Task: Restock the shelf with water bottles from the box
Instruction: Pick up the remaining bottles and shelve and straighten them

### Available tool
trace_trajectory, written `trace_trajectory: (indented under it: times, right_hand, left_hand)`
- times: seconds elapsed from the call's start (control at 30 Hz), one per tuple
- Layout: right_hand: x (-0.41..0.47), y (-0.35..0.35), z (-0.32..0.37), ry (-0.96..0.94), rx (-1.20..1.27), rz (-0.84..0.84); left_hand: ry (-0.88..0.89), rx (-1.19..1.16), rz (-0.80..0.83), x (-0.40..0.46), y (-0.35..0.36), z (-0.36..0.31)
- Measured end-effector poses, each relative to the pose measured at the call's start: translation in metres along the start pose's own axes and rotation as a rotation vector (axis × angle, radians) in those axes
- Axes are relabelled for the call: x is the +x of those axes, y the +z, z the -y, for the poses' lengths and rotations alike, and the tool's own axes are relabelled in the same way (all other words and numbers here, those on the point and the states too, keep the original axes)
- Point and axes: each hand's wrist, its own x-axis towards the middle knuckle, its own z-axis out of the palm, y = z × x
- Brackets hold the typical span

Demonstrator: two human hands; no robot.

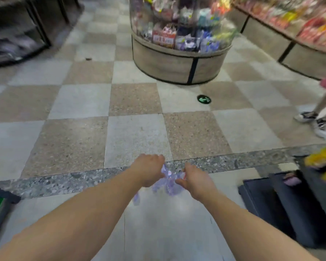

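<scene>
Both my arms reach forward over the checkered floor. Between my hands hangs a crumpled piece of clear plastic wrap (167, 182) with a bluish tint and a small red mark. My left hand (149, 171) grips its left side with curled fingers. On the other side, my right hand (193, 178) pinches the wrap. The view is motion-blurred. No water bottles, box or drinks shelf can be made out.
A round display stand (177, 61) full of packaged snacks stands ahead. A long snack shelf (294, 31) runs along the right. Another person's legs and sneakers (312, 119) are at the right edge. Dark low shelving (282, 204) sits lower right; a dark rack (17, 34) upper left.
</scene>
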Motion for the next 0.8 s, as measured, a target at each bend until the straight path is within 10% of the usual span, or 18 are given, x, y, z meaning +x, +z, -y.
trace_trajectory:
  times: [0.37, 0.6, 0.8]
  right_hand:
    - [-0.291, -0.203, -0.036, 0.37, 0.306, -0.614]
    - [-0.488, -0.236, -0.123, 0.534, 0.46, -0.911]
    - [-0.651, -0.25, -0.219, 0.612, 0.601, -1.196]
  left_hand:
    - [0.643, -0.121, -0.145, -0.1, -0.241, -0.216]
    - [0.969, -0.07, -0.13, -0.161, -0.26, -0.406]
    - [1.172, -0.493, -0.005, -0.217, -0.261, -0.599]
